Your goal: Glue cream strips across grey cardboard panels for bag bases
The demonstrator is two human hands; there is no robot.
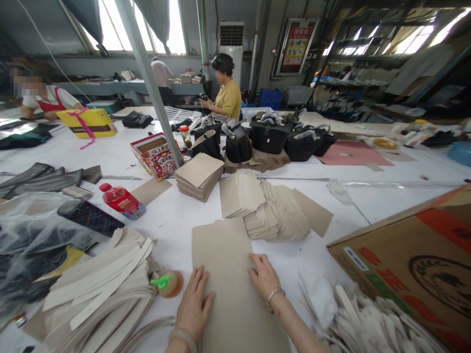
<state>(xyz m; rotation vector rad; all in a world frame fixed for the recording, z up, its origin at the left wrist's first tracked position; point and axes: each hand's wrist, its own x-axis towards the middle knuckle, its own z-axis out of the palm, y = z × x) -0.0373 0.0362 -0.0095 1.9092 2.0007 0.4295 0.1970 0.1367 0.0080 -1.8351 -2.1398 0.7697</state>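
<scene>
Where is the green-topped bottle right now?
In the head view, the green-topped bottle is on the white table, left of centre in the lower half, between the pile of pale strips and the left hand.

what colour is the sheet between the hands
The sheet is greyish beige, best seen in the head view.

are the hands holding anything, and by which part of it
Nothing appears gripped: the left hand and right hand rest open at opposite long edges of the beige board.
</scene>
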